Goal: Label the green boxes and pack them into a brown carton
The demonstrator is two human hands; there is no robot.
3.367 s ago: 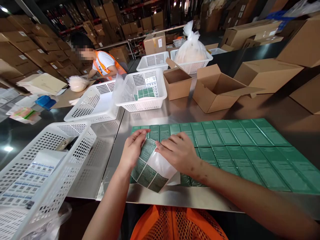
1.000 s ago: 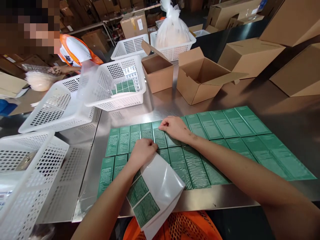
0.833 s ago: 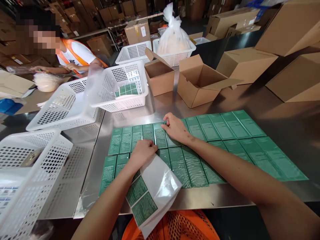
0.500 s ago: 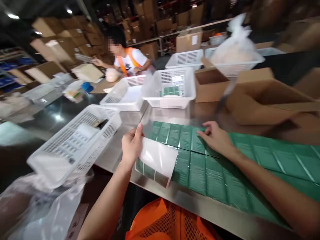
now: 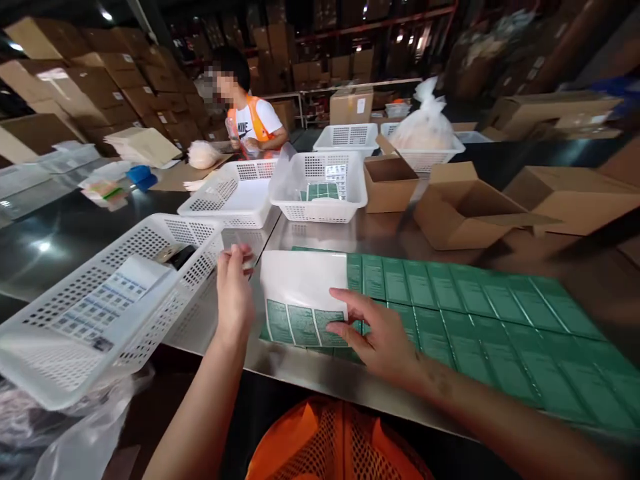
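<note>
My left hand (image 5: 234,290) stands just left of a sticker sheet (image 5: 303,273), apart from its edge. Its fingers are loosely curled, with a gap at the tips and nothing visible between them. The sheet's upper part is blank white; along the bottom run several see-through rectangular stickers. My right hand (image 5: 377,333) reaches in from the right. Its thumb and index fingertips touch the front of the sheet near its right edge and stay apart from each other. Beneath and beside the sheet, green boxes (image 5: 467,323) lie packed in two long rows.
At left, a white basket (image 5: 197,267) contains printed label sheets. Another basket (image 5: 320,213) behind the boxes contains green items. Open cartons (image 5: 450,223) stand at the back right of the metal table (image 5: 295,363). Across the table is a co-worker in an orange vest (image 5: 263,120).
My left hand has let go of the sheet and moved slightly left. The right hand has come from the back row of boxes to the sheet. The view has turned right.
</note>
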